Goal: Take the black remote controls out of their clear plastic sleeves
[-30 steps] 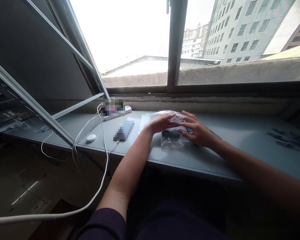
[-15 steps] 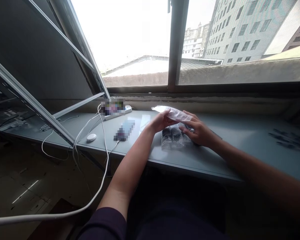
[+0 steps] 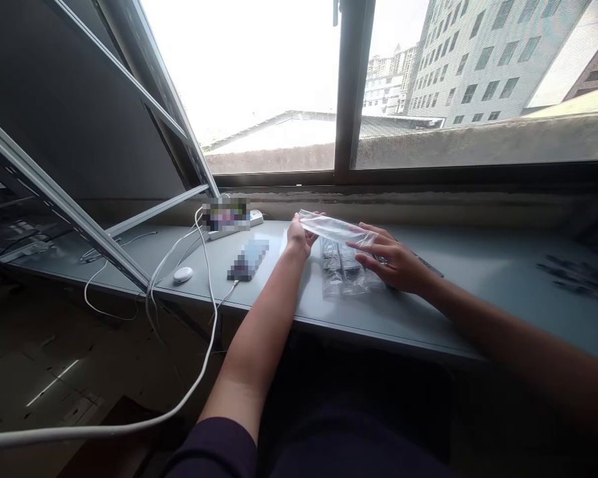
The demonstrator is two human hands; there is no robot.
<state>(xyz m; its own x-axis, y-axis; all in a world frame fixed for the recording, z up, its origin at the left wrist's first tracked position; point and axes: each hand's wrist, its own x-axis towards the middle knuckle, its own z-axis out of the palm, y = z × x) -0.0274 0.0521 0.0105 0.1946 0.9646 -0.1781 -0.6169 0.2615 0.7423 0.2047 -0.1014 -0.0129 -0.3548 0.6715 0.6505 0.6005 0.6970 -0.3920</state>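
Note:
A narrow clear plastic bag stretches between my two hands, just above the table. Its left end is gripped by my left hand, thumb on top. My right hand has its fingers closed about the bag's right end. Below the bag lies a larger clear plastic bag with dark items inside, partly hidden by my right hand. The edge of a dark flat object shows behind my right hand; its kind cannot be made out.
The grey table runs along the window. On its left are a blurred-out phone-like object on a cable, a round white object, a white power strip and a looping white cable. Dark pieces lie at right.
My left hand has moved left and slightly up to the bag's left end. The bag is now stretched flatter, and more of the larger bag underneath shows. My right hand has barely moved.

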